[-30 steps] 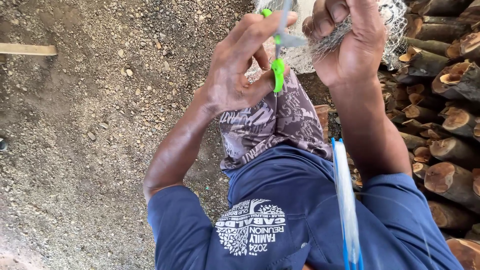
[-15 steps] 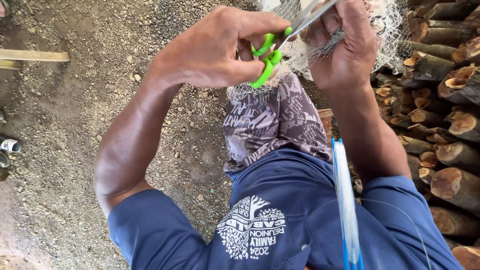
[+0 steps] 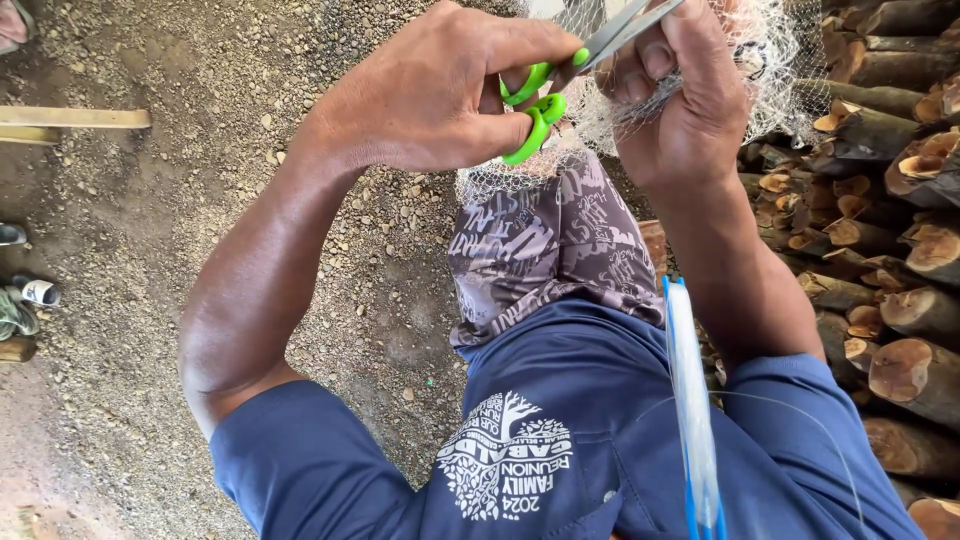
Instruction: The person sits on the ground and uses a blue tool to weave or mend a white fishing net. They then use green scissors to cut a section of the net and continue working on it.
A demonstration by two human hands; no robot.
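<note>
Left hand (image 3: 430, 95) grips green-handled scissors (image 3: 560, 75), fingers through the smooth plastic loops, steel blades apparently shut. Right hand (image 3: 680, 100) pinches a bunched fold of fine mesh net (image 3: 770, 50) above the knee, beside rough stacked logs (image 3: 880, 250).

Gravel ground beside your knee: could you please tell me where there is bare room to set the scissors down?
The gravel lies bare between the plank, the shoes and the patterned shorts. On the other side stacked logs crowd everything. Up top, left hand, scissors, right hand and netting fill the space.
</note>
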